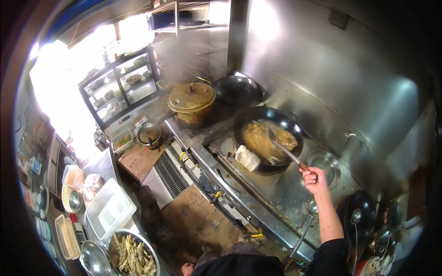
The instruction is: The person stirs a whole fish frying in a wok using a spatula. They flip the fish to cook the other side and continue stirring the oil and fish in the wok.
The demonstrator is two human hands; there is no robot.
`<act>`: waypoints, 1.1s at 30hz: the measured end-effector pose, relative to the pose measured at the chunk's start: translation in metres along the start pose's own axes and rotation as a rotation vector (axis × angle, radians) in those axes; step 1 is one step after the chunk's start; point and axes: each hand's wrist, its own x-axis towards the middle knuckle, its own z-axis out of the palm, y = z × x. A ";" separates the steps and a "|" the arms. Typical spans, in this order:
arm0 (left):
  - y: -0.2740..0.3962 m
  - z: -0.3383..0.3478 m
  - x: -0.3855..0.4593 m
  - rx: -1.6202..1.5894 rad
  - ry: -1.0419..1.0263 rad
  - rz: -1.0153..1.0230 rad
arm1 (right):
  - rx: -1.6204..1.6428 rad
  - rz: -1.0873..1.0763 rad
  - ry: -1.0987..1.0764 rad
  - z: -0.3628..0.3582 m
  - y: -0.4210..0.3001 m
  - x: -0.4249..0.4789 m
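Note:
My right hand grips the wooden handle of a metal wok spatula. The spatula's head reaches into a black wok on the range. Brownish liquid and what look like pieces of fish lie in the wok, with steam rising. A folded off-white cloth rests against the wok's near left rim. Low by my body, my left hand shows only in part, at the bottom edge; its fingers are mostly hidden.
A lidded brassy pot and a second wok stand farther along the range. A metal basin and a ladle lie right of the wok. On the left counter are a plastic tub and a bowl of small fried fish.

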 end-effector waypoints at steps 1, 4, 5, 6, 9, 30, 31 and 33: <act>0.002 0.001 0.004 -0.017 -0.009 -0.102 | -0.071 -0.017 0.024 0.001 0.000 -0.003; 0.005 0.000 0.004 0.024 -0.003 -0.052 | -0.534 -0.221 0.168 0.012 0.010 -0.011; 0.001 0.000 0.006 0.007 -0.012 -0.053 | -0.630 -0.278 0.266 0.019 0.014 -0.013; -0.004 0.001 0.010 -0.011 -0.020 -0.054 | -0.786 -0.332 0.302 0.017 0.015 -0.012; 0.001 0.002 0.010 -0.019 -0.026 -0.054 | -1.183 -0.498 0.408 0.007 0.016 -0.007; -0.010 0.013 0.017 -0.038 -0.033 0.116 | -1.895 -0.781 0.691 0.005 0.040 -0.026; -0.010 0.013 0.016 -0.041 -0.034 0.105 | -1.898 -0.820 0.706 0.006 0.042 -0.029; -0.010 0.012 0.013 -0.051 -0.049 0.088 | -1.927 -0.917 0.689 -0.004 0.042 -0.030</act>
